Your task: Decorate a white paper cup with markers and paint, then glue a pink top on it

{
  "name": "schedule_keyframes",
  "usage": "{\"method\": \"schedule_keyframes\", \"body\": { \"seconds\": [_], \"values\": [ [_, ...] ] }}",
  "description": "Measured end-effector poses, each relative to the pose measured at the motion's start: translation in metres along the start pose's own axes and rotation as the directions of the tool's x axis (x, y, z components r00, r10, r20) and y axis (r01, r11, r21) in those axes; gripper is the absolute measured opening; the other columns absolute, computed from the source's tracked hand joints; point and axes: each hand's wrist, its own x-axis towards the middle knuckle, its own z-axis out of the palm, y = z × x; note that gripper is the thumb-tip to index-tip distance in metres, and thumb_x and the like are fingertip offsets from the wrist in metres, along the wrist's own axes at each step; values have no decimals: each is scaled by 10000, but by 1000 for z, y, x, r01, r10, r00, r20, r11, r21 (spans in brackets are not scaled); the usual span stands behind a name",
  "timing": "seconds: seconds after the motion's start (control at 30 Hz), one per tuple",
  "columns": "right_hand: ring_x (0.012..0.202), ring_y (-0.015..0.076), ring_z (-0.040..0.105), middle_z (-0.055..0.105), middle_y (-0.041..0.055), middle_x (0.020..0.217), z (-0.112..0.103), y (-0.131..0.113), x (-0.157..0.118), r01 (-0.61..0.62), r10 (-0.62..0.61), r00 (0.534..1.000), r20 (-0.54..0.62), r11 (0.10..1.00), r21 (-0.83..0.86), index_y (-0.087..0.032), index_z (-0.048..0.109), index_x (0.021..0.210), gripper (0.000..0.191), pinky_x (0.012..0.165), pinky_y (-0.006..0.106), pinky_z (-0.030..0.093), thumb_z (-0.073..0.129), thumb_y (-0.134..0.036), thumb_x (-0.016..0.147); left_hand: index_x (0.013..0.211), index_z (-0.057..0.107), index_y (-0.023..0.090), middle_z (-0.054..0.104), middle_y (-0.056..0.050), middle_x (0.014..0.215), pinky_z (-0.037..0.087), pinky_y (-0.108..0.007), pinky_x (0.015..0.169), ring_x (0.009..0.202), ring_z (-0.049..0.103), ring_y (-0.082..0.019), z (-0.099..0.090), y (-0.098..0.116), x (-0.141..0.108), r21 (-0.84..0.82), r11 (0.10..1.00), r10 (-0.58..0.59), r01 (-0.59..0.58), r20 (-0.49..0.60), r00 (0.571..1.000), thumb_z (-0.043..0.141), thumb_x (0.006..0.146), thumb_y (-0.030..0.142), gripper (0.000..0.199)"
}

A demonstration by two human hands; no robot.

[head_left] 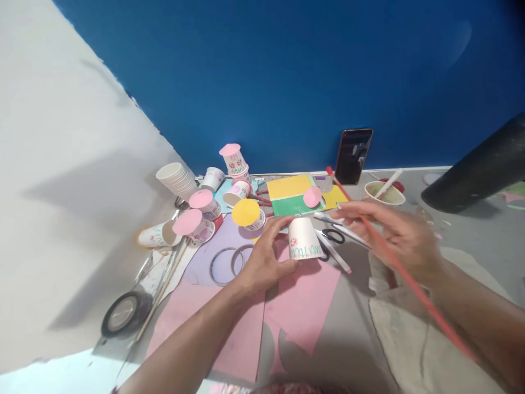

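The left hand [266, 256] has its grip clamped on the upturned cup [304, 236] over pink paper [309, 295], where squeezing harder could dent it; whether the right hand [396, 241] grips anything, I cannot tell.

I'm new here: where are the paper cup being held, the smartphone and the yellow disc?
Paper cup [304, 238]: head view, on its side wall.
Smartphone [353, 157]: head view, on its dark screen.
Yellow disc [246, 212]: head view, on its flat face.
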Motion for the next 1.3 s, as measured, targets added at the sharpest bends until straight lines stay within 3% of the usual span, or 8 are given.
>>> {"method": "schedule_keyframes", "body": {
  "seconds": [0.07,0.17,0.37,0.57,0.9,1.17,1.3],
  "values": [
    [779,209,741,811,37,880,-8,-5,0,11,8,986,-167,994,113,-323,808,1188,222,720,366,605,627,-336,1060,1403,599,289,562,-93,1487,515,-470,1122,1350,569,-342,-1,1,1,24,1000,-4,5,-33,999,848,708,149,752],
    [736,206,666,736,42,792,-16,-13,-1,24,40,969,-243,967,255,-328,847,1117,230,579,353,493,625,-352,1059,1365,590,269,570,-101,1441,524,-481,1105,1323,578,-348,-1,0,2,18,1000,-23,24,-62,998,870,696,194,729],
    [713,247,631,734,64,855,-19,-24,-4,-95,144,973,-183,963,254,-359,844,1001,211,534,408,465,635,-353,1027,1355,572,249,572,-124,1446,535,-485,1062,1240,629,-347,0,-5,4,-84,992,-101,97,-53,993,893,672,235,755],
    [542,225,584,698,56,720,-14,-24,-3,8,4,997,-72,985,175,-332,791,869,245,437,393,470,612,-343,1034,1363,556,250,567,-127,1464,525,-468,1076,1283,619,-334,0,-9,3,-107,992,-70,67,-25,997,861,706,214,725],
    [526,104,625,727,-12,747,-14,-19,1,103,-107,994,32,990,98,-287,765,914,247,462,200,521,573,-248,1065,1329,541,246,556,-120,1449,508,-515,1127,1297,612,-331,0,-4,2,-59,995,-85,84,-10,996,815,683,196,703],
    [527,94,629,732,-18,747,-12,-17,0,74,-79,996,48,992,103,-289,757,896,256,460,174,520,572,-265,1072,1359,543,259,560,-103,1437,507,-497,1132,1295,615,-319,1,-4,2,-46,997,-67,68,4,998,806,678,176,735],
    [546,99,634,731,-13,755,-13,-15,-1,55,-54,998,-15,995,87,-281,761,888,248,482,184,535,589,-251,1064,1365,530,249,552,-117,1467,513,-504,1122,1292,622,-325,1,-4,2,-71,993,-93,94,11,996,835,684,207,748]
  ]
}}
